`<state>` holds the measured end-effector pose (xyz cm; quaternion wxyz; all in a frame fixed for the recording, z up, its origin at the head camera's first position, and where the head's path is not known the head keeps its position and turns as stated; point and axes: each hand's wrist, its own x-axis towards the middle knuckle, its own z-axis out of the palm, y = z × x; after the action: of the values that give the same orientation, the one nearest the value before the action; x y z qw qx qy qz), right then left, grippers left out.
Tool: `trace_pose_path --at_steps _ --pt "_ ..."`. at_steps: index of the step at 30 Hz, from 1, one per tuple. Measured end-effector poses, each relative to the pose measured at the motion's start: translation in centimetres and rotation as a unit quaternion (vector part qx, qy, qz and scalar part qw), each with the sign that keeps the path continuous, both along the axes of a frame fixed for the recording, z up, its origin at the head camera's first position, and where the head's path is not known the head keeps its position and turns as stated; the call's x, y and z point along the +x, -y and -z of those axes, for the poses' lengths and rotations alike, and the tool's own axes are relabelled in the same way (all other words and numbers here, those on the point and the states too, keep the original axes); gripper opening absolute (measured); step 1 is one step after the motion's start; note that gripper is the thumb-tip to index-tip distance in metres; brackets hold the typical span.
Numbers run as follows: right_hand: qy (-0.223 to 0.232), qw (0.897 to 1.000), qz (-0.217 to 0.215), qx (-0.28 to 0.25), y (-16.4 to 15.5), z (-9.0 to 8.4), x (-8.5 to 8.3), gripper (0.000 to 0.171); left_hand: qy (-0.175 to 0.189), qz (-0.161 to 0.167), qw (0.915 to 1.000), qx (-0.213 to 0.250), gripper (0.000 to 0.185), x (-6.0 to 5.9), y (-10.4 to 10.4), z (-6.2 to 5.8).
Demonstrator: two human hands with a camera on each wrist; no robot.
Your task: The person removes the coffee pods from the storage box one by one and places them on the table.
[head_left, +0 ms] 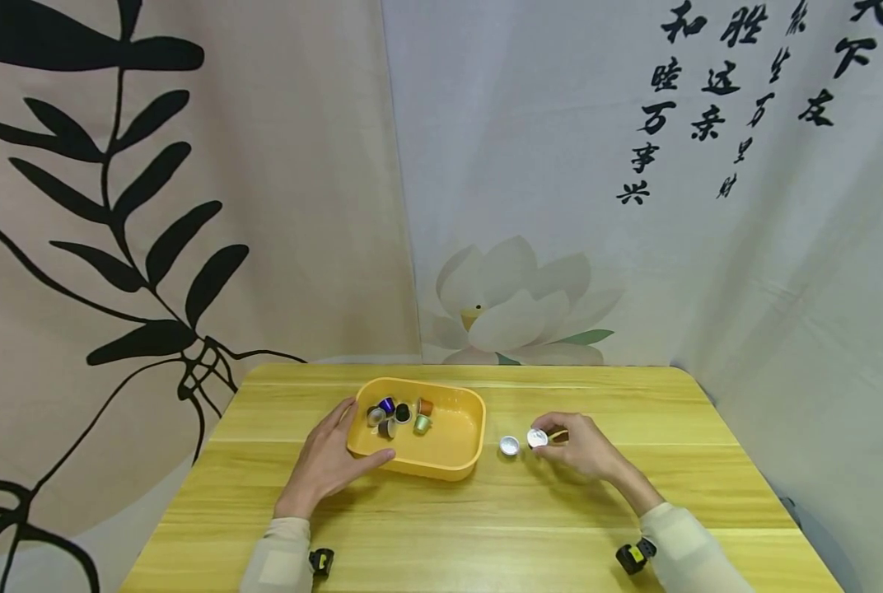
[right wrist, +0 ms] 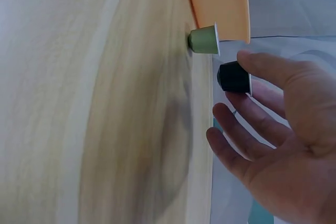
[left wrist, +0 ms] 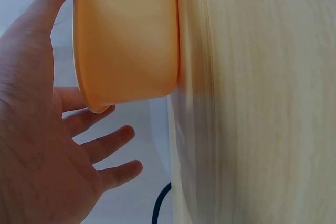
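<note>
In the head view my right hand (head_left: 576, 445) pinches a coffee capsule (head_left: 537, 438) with its silvery lid facing up. The right wrist view shows this capsule's black body (right wrist: 234, 77) between thumb and fingers, slightly above the tabletop. Just left of it a green capsule (right wrist: 203, 40) stands lid-up on the table. My left hand (head_left: 328, 461) rests at the left end of a yellow tray (head_left: 441, 471), thumb along the near rim and fingers by the end wall. From the left wrist, those fingers look extended and spread. Several capsules lie inside the tray, among them blue, orange and light green ones.
The wooden table (head_left: 441, 543) carries the tray left of centre. Behind it hangs a printed cloth (head_left: 323, 206) with dark leaves, a lotus and writing. Black wrist devices are strapped at both sleeves.
</note>
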<state>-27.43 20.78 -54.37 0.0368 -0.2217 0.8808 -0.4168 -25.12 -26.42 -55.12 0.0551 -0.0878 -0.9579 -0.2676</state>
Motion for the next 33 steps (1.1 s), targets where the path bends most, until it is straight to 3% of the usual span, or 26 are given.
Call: trace_pose_path --at_steps 11,33 --pt "0.016 0.999 -0.005 0.031 -0.2 0.9 -0.2 0.026 0.001 -0.001 1.0 0.0 0.128 0.0 -0.1 0.0" --pt "0.001 0.998 -0.006 0.064 0.2 1.3 -0.5 0.026 0.004 -0.003 1.0 0.003 0.129 0.0 -0.1 0.0"
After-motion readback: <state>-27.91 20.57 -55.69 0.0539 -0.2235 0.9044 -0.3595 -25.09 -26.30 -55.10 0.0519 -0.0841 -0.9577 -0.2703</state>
